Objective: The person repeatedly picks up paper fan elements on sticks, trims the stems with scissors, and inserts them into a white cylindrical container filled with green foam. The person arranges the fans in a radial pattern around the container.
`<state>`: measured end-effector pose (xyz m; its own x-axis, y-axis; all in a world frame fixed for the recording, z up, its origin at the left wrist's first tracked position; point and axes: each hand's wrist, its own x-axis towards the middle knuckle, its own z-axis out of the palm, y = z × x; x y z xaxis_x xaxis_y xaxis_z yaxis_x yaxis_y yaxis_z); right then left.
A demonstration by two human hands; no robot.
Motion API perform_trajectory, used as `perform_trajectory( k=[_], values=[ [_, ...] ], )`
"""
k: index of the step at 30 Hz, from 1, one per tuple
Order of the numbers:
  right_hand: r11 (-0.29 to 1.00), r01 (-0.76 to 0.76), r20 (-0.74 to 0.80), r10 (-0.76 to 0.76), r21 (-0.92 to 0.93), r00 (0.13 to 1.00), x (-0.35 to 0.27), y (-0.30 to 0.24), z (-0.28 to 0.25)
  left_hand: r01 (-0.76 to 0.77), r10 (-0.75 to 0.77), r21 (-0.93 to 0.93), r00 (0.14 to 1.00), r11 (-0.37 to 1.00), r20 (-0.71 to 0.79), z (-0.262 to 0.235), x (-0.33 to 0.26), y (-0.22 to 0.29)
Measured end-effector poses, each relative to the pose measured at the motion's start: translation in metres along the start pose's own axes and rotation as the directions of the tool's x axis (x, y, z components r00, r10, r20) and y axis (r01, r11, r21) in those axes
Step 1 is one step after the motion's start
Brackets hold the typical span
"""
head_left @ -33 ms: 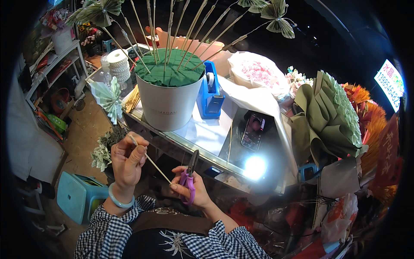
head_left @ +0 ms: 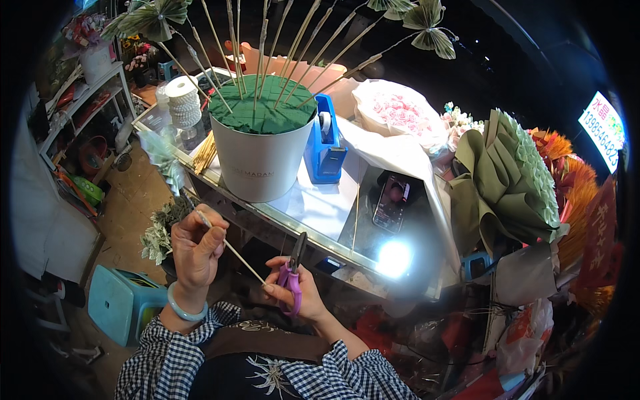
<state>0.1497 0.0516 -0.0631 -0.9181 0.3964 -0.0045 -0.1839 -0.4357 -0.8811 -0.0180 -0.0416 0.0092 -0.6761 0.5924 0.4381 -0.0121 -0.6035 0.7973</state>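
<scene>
Thumb and fingers of my left hand (head_left: 198, 250) pinch the upper part of a thin wooden stick (head_left: 241, 259). Beyond that hand, a pale green pleated paper fan (head_left: 162, 157) appears at the stick's upper end, smeared by motion. My right hand (head_left: 303, 293) grips purple-handled scissors (head_left: 291, 283), dark blades pointing up. Its thumb and a finger also hold the stick's lower end. Ahead, a white bucket (head_left: 260, 163) holds green floral foam (head_left: 263, 107). Several upright sticks stand in the foam, and pleated fans (head_left: 432, 30) top some of them.
A blue tape dispenser (head_left: 327, 150), a bead spool (head_left: 183, 100) and a bundle of sticks (head_left: 205, 157) sit around the bucket. A phone (head_left: 392, 203) lies near a bright lamp (head_left: 395, 259). Bouquets (head_left: 510, 180) crowd the right; a blue stool (head_left: 123, 303) stands lower left.
The pleated fan has turned and shifted slightly left, becoming blurred. My left fingers have moved slightly on the stick; my right hand and the scissors stay in place.
</scene>
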Motion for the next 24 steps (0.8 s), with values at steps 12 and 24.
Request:
perform_trajectory(
  k=[12, 24],
  values=[
    [0.997, 0.026, 0.008, -0.026, -0.067, 1.0, -0.001, 0.001, 0.002, -0.091, 0.089, 0.088, 0.996, 0.992, 0.031, -0.005, -0.002, -0.003],
    [0.995, 0.033, -0.078, -0.04, -0.095, 0.996, -0.003, 0.0, 0.005, 0.014, -0.008, 0.089, 0.998, 0.996, -0.069, -0.001, -0.005, 0.003]
  ],
)
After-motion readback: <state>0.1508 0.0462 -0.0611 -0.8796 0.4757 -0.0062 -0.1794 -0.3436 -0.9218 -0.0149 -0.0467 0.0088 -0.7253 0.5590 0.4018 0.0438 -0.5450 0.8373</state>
